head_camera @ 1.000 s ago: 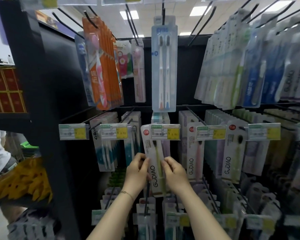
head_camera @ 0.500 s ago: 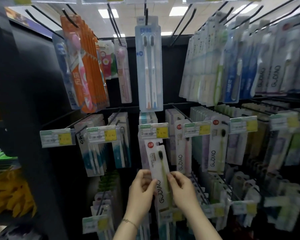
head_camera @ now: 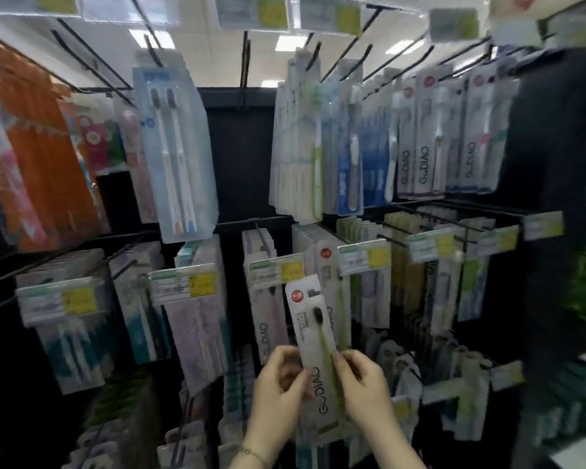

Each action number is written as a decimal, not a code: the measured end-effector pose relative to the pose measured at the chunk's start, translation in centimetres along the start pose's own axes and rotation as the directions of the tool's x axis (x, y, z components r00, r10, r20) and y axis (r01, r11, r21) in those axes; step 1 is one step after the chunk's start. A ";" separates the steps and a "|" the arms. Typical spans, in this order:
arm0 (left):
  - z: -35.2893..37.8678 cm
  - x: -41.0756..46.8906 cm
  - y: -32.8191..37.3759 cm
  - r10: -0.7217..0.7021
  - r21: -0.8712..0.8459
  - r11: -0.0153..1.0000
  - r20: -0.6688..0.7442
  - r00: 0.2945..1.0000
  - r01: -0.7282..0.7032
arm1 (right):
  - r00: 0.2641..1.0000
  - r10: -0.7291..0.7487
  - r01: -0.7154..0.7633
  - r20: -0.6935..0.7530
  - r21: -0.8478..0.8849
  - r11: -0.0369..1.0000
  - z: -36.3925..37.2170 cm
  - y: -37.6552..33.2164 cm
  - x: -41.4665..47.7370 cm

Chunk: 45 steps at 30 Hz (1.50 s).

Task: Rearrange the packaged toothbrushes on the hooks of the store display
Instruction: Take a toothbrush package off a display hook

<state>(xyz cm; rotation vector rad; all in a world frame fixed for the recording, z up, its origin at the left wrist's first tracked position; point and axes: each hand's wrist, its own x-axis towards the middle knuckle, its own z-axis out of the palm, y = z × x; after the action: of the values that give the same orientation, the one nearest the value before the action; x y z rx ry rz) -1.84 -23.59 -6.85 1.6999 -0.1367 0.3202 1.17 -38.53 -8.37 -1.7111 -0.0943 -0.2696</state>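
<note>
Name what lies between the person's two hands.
In the head view, a white GODIAO toothbrush pack with a green brush lies between them; the left hand and the right hand each pinch one edge.

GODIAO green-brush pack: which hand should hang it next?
Right, probably. Left hand and right hand both pinch the held pack low; the matching hung pack sits up and right of it, nearer the right hand.

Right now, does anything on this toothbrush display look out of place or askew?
Only the green GUDIAO toothbrush pack: it is unhung and tilted, pinched between the left hand and right hand. One upper hook hangs bare. No visible damage.
</note>
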 end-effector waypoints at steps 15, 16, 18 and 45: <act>22.0 5.2 1.2 0.079 0.012 0.997 0.104 0.991 -0.080 | 0.989 -0.012 0.009 -0.146 -0.023 1.000 -19.4 4.2 7.8; 23.1 5.5 1.2 0.082 0.004 0.997 0.103 0.991 -0.083 | 0.990 -0.012 0.007 -0.139 -0.033 0.999 -20.4 4.3 8.1; 24.9 6.0 1.3 0.078 -0.003 0.997 0.105 0.991 -0.078 | 0.991 0.000 -0.007 -0.132 -0.054 0.999 -22.1 4.7 8.9; 31.5 11.7 0.4 0.140 0.060 0.987 0.099 0.985 -0.147 | 0.984 -0.043 0.020 -0.175 -0.133 0.991 -26.8 6.5 14.8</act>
<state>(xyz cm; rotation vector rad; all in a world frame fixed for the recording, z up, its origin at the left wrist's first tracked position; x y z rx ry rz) 13.33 -53.51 -7.02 1.7767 -0.3226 0.3548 13.54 -67.28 -7.55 -1.8089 0.0284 -0.4596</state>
